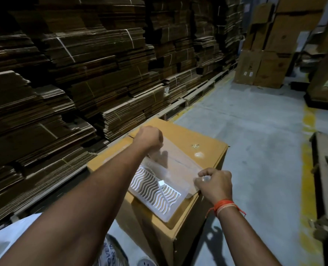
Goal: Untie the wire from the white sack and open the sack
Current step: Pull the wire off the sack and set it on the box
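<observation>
A clear plastic bag (178, 166) lies flat on top of an orange-brown cardboard box (207, 143). Inside the bag is a white sheet with a wavy pattern (153, 189). My left hand (149, 138) is closed on the bag's far left edge. At the bag's near right corner, my right hand (214, 184) pinches the plastic; an orange thread band is on that wrist. The bag is stretched between the two hands. White material (9, 239) shows at the bottom left; I cannot tell whether it is a sack. No wire is visible.
Stacks of flattened cardboard (82, 83) on pallets fill the left side. Tall brown cartons (264, 54) stand at the back right. A wooden pallet (326, 179) sits at the right edge beyond a yellow floor line (309, 150). Grey concrete floor (255, 121) runs between them.
</observation>
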`<state>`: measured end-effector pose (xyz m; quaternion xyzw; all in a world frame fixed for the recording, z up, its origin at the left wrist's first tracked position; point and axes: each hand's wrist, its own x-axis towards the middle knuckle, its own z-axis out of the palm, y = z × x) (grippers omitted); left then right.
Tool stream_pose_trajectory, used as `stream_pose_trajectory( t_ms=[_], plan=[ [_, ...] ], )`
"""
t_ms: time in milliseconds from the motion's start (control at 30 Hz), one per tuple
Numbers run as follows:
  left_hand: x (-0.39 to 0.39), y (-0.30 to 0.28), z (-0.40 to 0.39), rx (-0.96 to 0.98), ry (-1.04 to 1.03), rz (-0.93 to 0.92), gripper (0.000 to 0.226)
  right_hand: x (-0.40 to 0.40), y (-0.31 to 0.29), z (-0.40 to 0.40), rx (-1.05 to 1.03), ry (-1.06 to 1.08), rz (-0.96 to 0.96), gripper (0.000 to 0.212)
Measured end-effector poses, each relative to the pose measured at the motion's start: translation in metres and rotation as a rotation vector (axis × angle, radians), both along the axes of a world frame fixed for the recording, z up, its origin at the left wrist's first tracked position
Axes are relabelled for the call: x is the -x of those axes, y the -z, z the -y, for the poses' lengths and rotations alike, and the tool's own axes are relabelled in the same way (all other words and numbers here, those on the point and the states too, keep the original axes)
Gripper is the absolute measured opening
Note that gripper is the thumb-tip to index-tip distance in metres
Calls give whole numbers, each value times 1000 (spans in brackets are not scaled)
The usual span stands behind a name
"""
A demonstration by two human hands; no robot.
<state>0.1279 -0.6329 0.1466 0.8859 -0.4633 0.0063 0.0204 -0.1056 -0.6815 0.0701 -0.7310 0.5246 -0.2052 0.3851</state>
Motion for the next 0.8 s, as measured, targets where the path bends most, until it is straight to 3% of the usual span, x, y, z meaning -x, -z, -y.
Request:
stream_pose_trajectory(
  t_ms=[233,300,467,567,633,700,800],
  plan=[
    [-27,22,27,-315,-68,-158,29,-5,27,2,-88,41,100,21],
    [-31,28,30,-311,-87,-260,29,-7,30,2,-101,97,158,21],
    [-47,38,33,-88,-192,-354,51,-7,22,3,-70,184,365,23],
    [-53,32,32,240,-334,-547,80,-7,8,2,56,222,553,25],
    [-57,24,32,390,-406,-658,89,-6,1,-1,118,201,657,31],
    [-58,15,27,448,-476,-725,83,-7,-5,-5,188,141,709,31],
    [-61,5,16,567,-602,-771,55,-7,-11,-14,332,28,706,23]
  ],
)
